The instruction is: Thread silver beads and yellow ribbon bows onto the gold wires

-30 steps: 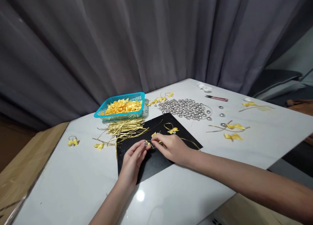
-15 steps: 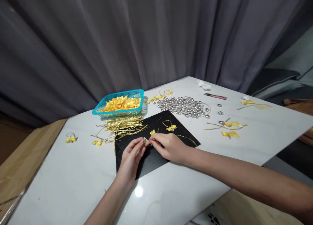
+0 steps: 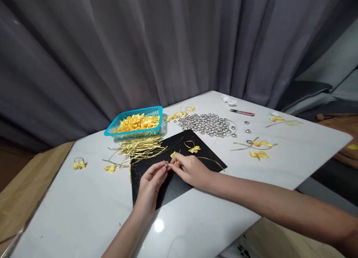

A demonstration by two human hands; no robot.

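My left hand (image 3: 151, 185) is pinched around a small silver bell (image 3: 166, 165) above the black mat (image 3: 173, 187). Right beside it, my right hand (image 3: 191, 171) has thumb and forefinger pressed together almost touching the bell; whatever they grip is too small to make out. Partly behind my right fingers is a yellow ribbon bow (image 3: 173, 155). Farther back on the mat lies a looped gold cord with a bow and bell (image 3: 194, 149). A loose gold cord (image 3: 211, 161) runs out past my right wrist.
A blue basket (image 3: 133, 134) of yellow bows stands behind a bundle of gold cords (image 3: 142, 146). Many silver bells (image 3: 205, 124) are heaped at the back, with pink-handled snips (image 3: 242, 112) to their right. Bows (image 3: 260, 155) and a finished-looking loop (image 3: 79, 164) lie at the sides.
The view has shifted slightly. The bell between my left fingers has turned a little, and the yellow ribbon seen beside it earlier is now hidden. My fingertips remain close together.
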